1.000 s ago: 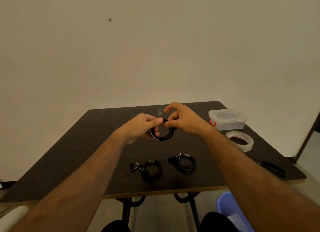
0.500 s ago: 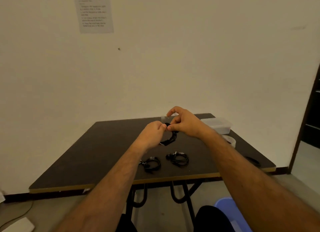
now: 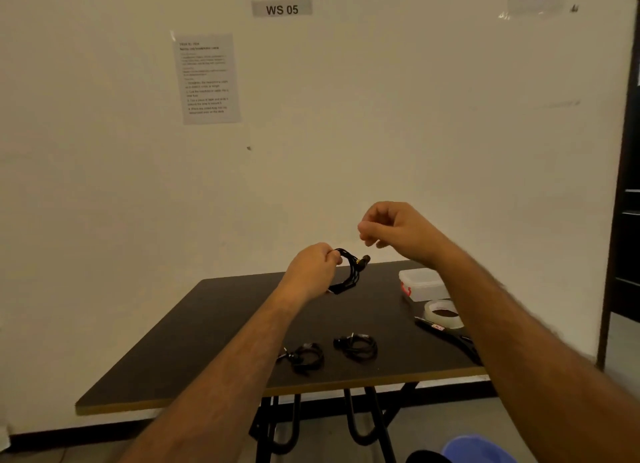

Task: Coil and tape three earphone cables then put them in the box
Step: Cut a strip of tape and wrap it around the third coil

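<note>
Above the table (image 3: pixel 221 327), the right hand (image 3: pixel 398 229), fingers curled, has lifted off the coiled earphone cable (image 3: pixel 348 272); the left hand (image 3: pixel 313 270) alone still grips it.

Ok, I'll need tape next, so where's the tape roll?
In the head view the tape roll lies on the table's right side, between the clear box behind it and the scissors in front.

Dim, warm, yellowish light fills the room, with soft shadows. The forearms smear with motion blur, the notice (image 3: pixel 207 78) on the wall (image 3: pixel 415 133) is unreadable, and wide-angle distortion bends the edges.
</note>
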`<state>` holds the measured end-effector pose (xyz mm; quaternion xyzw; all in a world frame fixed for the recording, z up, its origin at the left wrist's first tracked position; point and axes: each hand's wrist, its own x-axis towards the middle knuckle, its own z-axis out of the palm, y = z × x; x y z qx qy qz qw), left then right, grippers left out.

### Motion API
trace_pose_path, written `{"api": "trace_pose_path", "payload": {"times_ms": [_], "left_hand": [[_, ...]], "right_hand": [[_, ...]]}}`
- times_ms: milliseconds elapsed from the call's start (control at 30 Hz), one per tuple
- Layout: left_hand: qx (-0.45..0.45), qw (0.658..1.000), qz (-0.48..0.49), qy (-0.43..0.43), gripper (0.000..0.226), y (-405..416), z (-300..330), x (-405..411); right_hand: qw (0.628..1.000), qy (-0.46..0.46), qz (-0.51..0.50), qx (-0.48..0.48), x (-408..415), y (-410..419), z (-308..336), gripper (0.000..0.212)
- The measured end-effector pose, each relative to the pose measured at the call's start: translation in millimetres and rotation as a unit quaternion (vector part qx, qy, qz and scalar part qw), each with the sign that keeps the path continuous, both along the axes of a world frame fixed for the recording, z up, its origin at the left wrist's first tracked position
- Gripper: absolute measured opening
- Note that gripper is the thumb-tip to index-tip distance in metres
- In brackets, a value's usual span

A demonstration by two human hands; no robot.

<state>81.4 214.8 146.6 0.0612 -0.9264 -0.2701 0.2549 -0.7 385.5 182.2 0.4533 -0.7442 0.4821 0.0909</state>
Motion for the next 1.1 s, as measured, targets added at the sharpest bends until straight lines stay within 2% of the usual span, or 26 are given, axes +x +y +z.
{"api": "trace_pose_path", "payload": {"times_ms": [133, 200, 400, 600, 667, 900, 1000, 1100], "left_hand": [[-0.017, 1.000, 0.008, 0.006, 0.033, 3, 2, -1], [-0.028, 1.000, 0.012, 0.009, 0.032, 7, 3, -1], [-0.050, 0.998, 0.022, 0.015, 0.030, 14, 8, 2], [-0.051, 0.999, 0.007, 0.009, 0.035, 16, 11, 8], [-0.051, 0.999, 0.009, 0.012, 0.036, 17, 12, 10], [0.058, 0.998, -0.033, 0.007, 0.032, 12, 19, 15], [0.162, 0.985, -0.054, 0.010, 0.030, 13, 18, 17], [0.273, 0.959, -0.079, -0.012, 0.031, 15, 18, 18]], "right_hand": [[0.991, 0.032, 0.019, 0.132, 10, 6, 10, 0.012], [0.985, 0.062, 0.001, 0.161, 11, -1, 8, 0.011], [0.970, 0.149, -0.071, 0.177, 9, -15, -1, 0.009], [0.931, 0.283, -0.149, 0.177, 12, -19, -6, 0.007], [0.927, 0.299, -0.159, 0.162, 14, -19, -9, 0.008], [0.917, 0.355, -0.147, 0.110, 19, -22, -22, 0.015], [0.916, 0.361, -0.147, 0.095, 20, -21, -24, 0.016], [0.918, 0.356, -0.147, 0.093, 20, -21, -26, 0.016]]}}
